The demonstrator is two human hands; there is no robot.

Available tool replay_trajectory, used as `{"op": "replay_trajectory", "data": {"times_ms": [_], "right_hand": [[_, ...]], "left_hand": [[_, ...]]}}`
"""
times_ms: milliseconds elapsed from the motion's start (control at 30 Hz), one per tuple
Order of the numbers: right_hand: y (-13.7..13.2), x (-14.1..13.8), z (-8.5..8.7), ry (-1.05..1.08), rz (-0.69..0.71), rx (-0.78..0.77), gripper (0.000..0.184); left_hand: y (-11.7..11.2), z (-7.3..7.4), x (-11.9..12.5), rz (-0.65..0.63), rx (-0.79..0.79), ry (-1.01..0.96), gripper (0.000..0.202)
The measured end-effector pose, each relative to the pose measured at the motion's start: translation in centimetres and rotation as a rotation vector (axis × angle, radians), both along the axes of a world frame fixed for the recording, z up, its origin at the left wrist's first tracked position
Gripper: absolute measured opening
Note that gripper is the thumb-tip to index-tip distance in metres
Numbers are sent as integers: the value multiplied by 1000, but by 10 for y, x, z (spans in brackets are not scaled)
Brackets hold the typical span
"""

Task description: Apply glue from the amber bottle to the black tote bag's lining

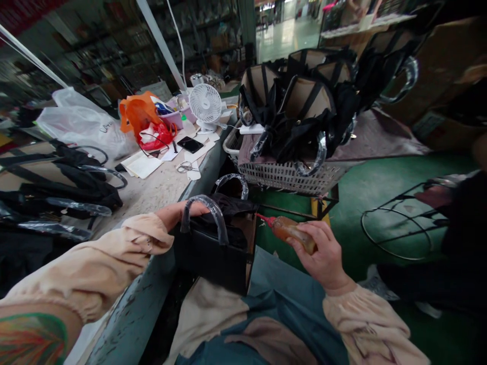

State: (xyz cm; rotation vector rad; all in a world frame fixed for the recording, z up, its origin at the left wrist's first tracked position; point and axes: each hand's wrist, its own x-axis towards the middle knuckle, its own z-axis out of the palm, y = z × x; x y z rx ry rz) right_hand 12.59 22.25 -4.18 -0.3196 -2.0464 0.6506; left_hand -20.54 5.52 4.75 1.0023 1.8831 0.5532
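A black handbag [213, 256] stands on my lap against the table edge, its handles wrapped in clear plastic. My left hand [177, 213] reaches over the bag's top behind the near handle; its fingertips are hidden in the opening. In my right hand [323, 253] is a squeeze bottle [285, 230] with amber contents, tilted so that its thin red nozzle points left. The nozzle tip is at the bag's right side edge; whether it touches I cannot tell. My fingers are wrapped round the bottle's rear end.
On the worktable [167, 185] lie scissors [187, 167], a phone [190, 145], papers, a white fan [205, 104] and plastic bags [89, 124]. More black bags [57, 185] lie at the left. Several unfinished bags [304, 99] fill a white basket [289, 175]. A dark-clothed person sits at the right.
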Motion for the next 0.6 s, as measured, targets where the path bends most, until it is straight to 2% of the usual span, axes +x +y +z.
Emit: {"op": "replay_trajectory", "data": {"times_ms": [100, 300, 433, 600], "right_hand": [[4, -6, -1, 10, -31, -6, 28], [4, -10, -8, -5, -55, -43, 25], [-2, -4, -11, -33, -21, -93, 22], [-3, -2, -9, -15, -64, -136, 21]], "left_hand": [[3, 7, 6, -32, -64, 9, 20], [5, 23, 22, -37, -45, 77, 23], [8, 24, 26, -45, -58, 103, 23], [8, 22, 23, -53, -91, 136, 17]]}}
